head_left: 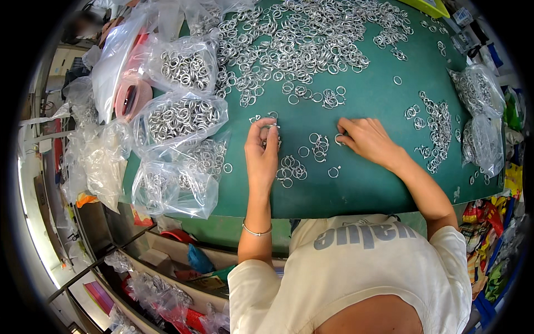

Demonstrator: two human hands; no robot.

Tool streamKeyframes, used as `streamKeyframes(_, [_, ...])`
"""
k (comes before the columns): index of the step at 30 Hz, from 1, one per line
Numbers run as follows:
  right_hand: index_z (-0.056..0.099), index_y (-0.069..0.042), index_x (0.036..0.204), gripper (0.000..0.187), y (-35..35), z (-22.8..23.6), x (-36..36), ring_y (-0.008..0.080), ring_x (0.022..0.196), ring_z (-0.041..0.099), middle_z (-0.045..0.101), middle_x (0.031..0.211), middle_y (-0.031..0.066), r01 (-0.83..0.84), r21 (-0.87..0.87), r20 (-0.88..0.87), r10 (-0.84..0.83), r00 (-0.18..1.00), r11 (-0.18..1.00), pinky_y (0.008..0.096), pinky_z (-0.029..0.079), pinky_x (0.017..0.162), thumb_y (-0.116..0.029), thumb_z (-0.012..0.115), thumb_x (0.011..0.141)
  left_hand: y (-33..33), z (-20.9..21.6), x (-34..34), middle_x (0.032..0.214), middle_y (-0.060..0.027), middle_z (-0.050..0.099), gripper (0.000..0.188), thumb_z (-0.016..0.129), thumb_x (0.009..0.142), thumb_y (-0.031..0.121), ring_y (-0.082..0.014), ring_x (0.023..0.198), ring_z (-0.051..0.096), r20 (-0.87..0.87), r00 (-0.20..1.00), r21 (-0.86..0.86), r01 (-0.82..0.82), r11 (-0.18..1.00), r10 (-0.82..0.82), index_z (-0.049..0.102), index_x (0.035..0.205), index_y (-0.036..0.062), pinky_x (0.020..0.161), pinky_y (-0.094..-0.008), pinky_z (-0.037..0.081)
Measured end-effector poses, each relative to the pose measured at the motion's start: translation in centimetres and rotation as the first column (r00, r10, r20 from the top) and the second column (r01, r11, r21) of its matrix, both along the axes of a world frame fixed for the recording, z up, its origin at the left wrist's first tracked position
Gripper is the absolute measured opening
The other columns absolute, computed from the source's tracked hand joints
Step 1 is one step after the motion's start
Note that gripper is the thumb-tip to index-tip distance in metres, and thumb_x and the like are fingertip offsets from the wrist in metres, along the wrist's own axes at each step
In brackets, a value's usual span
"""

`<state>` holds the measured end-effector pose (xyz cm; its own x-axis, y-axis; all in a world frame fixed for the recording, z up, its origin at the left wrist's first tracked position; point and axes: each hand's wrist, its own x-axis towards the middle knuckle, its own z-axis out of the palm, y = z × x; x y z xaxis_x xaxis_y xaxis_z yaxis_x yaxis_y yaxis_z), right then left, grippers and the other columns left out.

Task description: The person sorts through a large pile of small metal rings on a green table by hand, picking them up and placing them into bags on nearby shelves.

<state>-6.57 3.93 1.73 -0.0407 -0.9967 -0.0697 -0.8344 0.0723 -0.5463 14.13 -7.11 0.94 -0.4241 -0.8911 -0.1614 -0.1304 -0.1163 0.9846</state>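
Note:
My left hand (pixel 261 149) is curled, fingertips pointing away from me, with small silver rings (pixel 273 126) showing at the thumb and fingers. How many it holds is hidden by the fingers. To its right, my right hand (pixel 368 140) has thumb and forefinger pinched on a single silver ring (pixel 338 139) close to the table surface. Between the hands lie a small cluster of rings (pixel 319 147) and one loose ring (pixel 303 151). Nearer to me are another small pile of rings (pixel 291 170) and a single ring with a small knob (pixel 333 172).
A wide heap of silver rings (pixel 300 44) covers the far part of the green table (pixel 378 189). Clear plastic bags of rings (pixel 181 119) stand along the left. At the right are a ring pile (pixel 439 131) and more bags (pixel 481 142). A yellow-green tray (pixel 428 6) sits far right.

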Motion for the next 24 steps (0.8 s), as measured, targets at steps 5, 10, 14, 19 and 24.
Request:
streamKeyframes(5, [0.049, -0.004, 0.083, 0.021, 1.2, -0.2, -0.4, 0.0333, 0.060, 0.054, 0.057, 0.065, 0.0119, 0.130, 0.094, 0.163, -0.145, 0.976, 0.987, 0.0410, 0.039, 0.053, -0.019, 0.063, 0.076, 1.0, 1.3, -0.2, 0.053, 0.0016, 0.038, 0.019, 0.055, 0.083, 0.004, -0.0050, 0.048, 0.035, 0.203, 0.978, -0.319, 0.033, 0.947, 0.035, 0.054, 0.103, 0.0014, 0.043, -0.0230, 0.029])
streamKeyframes(10, [0.049, -0.004, 0.086, 0.019, 2.1, 0.7, 0.6, 0.0347, 0.061, 0.055, 0.057, 0.064, 0.0136, 0.050, 0.018, -0.053, -0.049, 0.997, 0.999, 0.0423, 0.040, 0.053, -0.018, 0.060, 0.080, 4.5, 2.0, -1.0, 0.054, -0.0006, 0.040, 0.017, 0.057, 0.082, 0.004, -0.0064, 0.048, 0.035, 0.320, 0.923, -0.191, 0.283, 0.940, -0.214, 0.058, 0.099, 0.0025, 0.044, -0.0222, 0.029])
streamKeyframes(14, [0.049, -0.002, 0.084, 0.018, 2.1, 0.4, 0.8, 0.0365, 0.064, 0.055, 0.057, 0.067, 0.0155, 0.048, -0.001, -0.103, -0.048, 0.993, 0.999, 0.0440, 0.040, 0.054, -0.018, 0.056, 0.083, 5.6, 0.6, -1.0, 0.059, 0.0016, 0.042, 0.019, 0.050, 0.088, 0.012, -0.0052, 0.052, 0.037, 0.232, 0.929, -0.047, 0.306, 0.951, -0.288, 0.058, 0.102, 0.0015, 0.045, -0.0206, 0.030])
streamKeyframes(19, [0.052, -0.001, 0.081, 0.018, 2.7, 0.8, 0.5, 0.0162, 0.052, 0.047, 0.049, 0.060, 0.0025, 0.162, 0.222, 0.676, -0.272, 0.685, 0.961, 0.0301, 0.035, 0.048, -0.017, 0.050, 0.089, 5.6, -0.1, -0.9, 0.089, -0.0114, 0.055, 0.042, 0.037, 0.094, 0.030, -0.0197, 0.077, 0.054, -0.437, 0.890, 0.635, 0.410, 0.655, -0.133, 0.048, 0.114, -0.0055, 0.064, -0.0281, 0.045])
streamKeyframes(24, [0.054, -0.001, 0.084, 0.018, 3.2, 2.3, 1.9, 0.0038, 0.058, 0.036, 0.042, 0.063, -0.0038, 0.047, 0.381, 0.838, -0.366, 0.404, 0.923, 0.0202, 0.032, 0.051, -0.016, 0.047, 0.091, 5.8, -0.7, -1.7, 0.118, -0.0209, 0.050, 0.057, 0.024, 0.095, 0.038, -0.0306, 0.109, 0.050, -0.643, 0.750, 0.740, 0.553, 0.383, 0.159, 0.039, 0.121, -0.0102, 0.097, -0.0428, 0.039])
